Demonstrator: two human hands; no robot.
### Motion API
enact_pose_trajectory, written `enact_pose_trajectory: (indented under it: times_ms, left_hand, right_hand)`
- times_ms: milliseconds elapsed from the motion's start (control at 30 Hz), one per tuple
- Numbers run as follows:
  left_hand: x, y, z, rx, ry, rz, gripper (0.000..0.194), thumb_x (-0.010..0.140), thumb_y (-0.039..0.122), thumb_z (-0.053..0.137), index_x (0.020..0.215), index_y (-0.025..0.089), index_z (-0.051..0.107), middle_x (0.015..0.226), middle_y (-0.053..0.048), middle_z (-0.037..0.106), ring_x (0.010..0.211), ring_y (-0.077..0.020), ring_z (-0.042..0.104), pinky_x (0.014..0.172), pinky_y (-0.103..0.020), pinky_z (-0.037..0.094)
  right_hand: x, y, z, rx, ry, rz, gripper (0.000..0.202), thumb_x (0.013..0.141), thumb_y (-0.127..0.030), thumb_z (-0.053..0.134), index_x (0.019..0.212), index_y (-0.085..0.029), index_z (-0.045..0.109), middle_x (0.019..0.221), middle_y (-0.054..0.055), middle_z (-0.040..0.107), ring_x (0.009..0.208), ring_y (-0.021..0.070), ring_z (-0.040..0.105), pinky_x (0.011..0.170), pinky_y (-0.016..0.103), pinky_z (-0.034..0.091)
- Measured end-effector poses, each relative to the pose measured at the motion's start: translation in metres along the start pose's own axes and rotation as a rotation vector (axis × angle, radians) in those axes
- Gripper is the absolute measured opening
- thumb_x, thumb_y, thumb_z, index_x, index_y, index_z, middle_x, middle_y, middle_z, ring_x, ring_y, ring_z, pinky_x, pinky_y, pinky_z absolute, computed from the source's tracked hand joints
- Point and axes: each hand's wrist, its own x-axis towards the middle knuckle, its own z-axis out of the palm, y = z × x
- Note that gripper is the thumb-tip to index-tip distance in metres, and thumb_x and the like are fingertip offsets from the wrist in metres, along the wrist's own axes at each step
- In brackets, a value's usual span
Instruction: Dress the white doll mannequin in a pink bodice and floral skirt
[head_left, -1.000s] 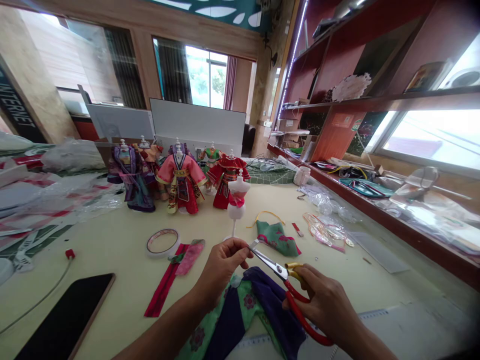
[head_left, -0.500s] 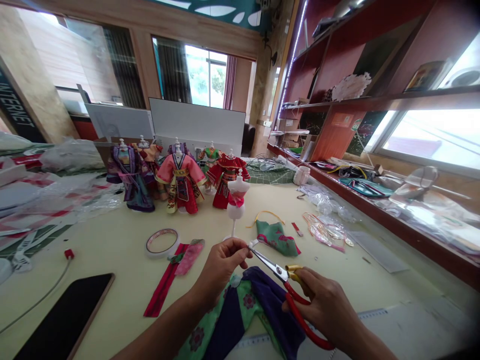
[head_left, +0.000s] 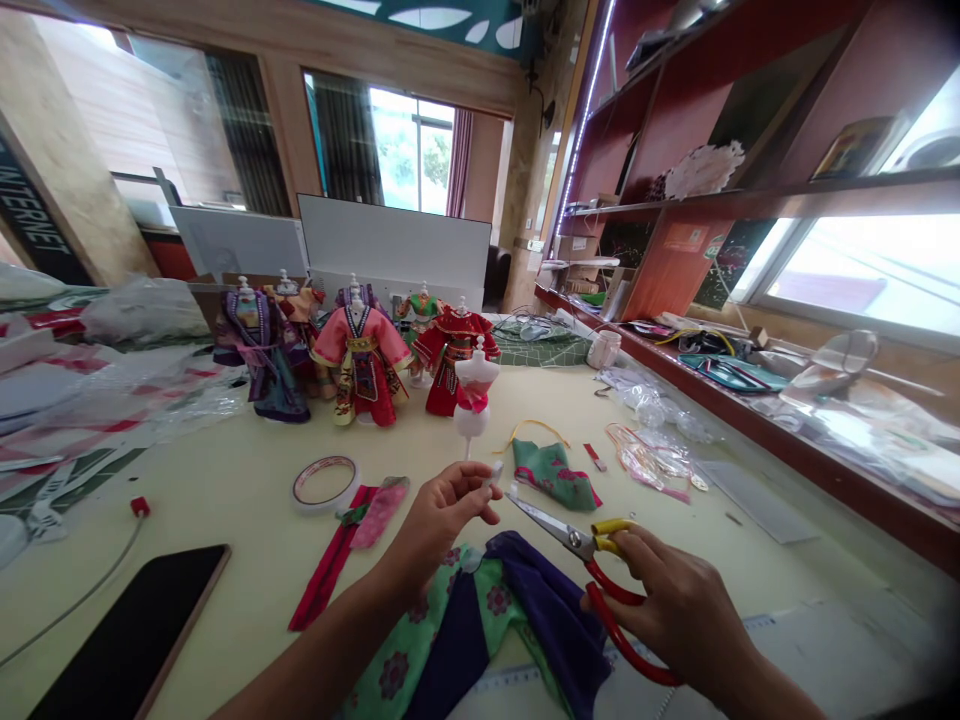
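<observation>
My left hand [head_left: 448, 515] pinches a small white piece [head_left: 497, 469], perhaps tape, which sticks up past the fingertips. In my right hand [head_left: 667, 590] are scissors [head_left: 577, 542] with red and yellow handles, their tips just right of the left fingers and apart from them. Another small whitish bit [head_left: 512, 490] shows by the scissor tips. Below both hands lies a green flowered and dark purple doll garment [head_left: 499, 600]. Behind the left hand stands a small white dress form [head_left: 476, 385] with a red and pink band around it.
Several dressed doll forms [head_left: 362, 355] stand at the back. A tape roll [head_left: 325, 484], red and pink fabric strips [head_left: 341, 560] and a phone [head_left: 131, 630] lie leftward. Green fabric [head_left: 553, 473] and tangled cords [head_left: 652, 460] lie to the right.
The scissors have drawn back to the right and down, away from my left fingers. My left hand has shifted slightly up and left, and the white piece now shows above its fingertips.
</observation>
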Motion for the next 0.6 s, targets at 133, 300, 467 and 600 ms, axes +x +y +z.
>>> enact_pose_trajectory:
  times_ms: [133, 300, 467, 600]
  left_hand:
    - [-0.0016, 0.0033, 0.0007, -0.169, -0.052, -0.039, 0.040, 0.074, 0.019, 0.066, 0.112, 0.020, 0.054, 0.091, -0.001, 0.064, 0.077, -0.0119, 0.060, 0.082, -0.030, 0.044]
    - [-0.0031, 0.0033, 0.0025, -0.146, -0.048, -0.037, 0.050, 0.071, 0.014, 0.069, 0.117, 0.021, 0.052, 0.091, -0.001, 0.063, 0.081, -0.0110, 0.058, 0.081, -0.026, 0.043]
    - [-0.0033, 0.0053, 0.0027, -0.129, -0.027, -0.051, 0.052, 0.069, 0.013, 0.070, 0.117, 0.021, 0.052, 0.090, 0.000, 0.061, 0.079, -0.0100, 0.056, 0.076, -0.024, 0.043]
    - [-0.0042, 0.0076, 0.0036, -0.105, -0.009, -0.059, 0.054, 0.066, 0.013, 0.070, 0.117, 0.020, 0.053, 0.089, 0.000, 0.060, 0.077, -0.0101, 0.055, 0.075, -0.025, 0.043]
  right_hand:
    - [-0.0021, 0.0004, -0.0018, -0.015, -0.031, -0.027, 0.040, 0.088, -0.054, 0.046, 0.087, -0.016, 0.059, 0.079, 0.008, 0.067, 0.057, 0.0173, 0.063, 0.049, 0.026, 0.046]
    - [-0.0053, 0.0007, -0.0003, -0.001, -0.049, -0.037, 0.038, 0.088, -0.052, 0.048, 0.089, -0.015, 0.059, 0.076, 0.008, 0.065, 0.057, 0.0187, 0.062, 0.049, 0.028, 0.046]
    - [-0.0072, 0.0006, 0.0011, 0.016, -0.052, -0.044, 0.036, 0.088, -0.050, 0.050, 0.089, -0.016, 0.059, 0.074, 0.007, 0.064, 0.059, 0.0186, 0.062, 0.050, 0.027, 0.046]
    - [-0.0063, -0.0014, -0.0003, 0.037, -0.097, -0.044, 0.033, 0.087, -0.048, 0.053, 0.088, -0.015, 0.059, 0.075, 0.007, 0.064, 0.058, 0.0183, 0.061, 0.050, 0.027, 0.046]
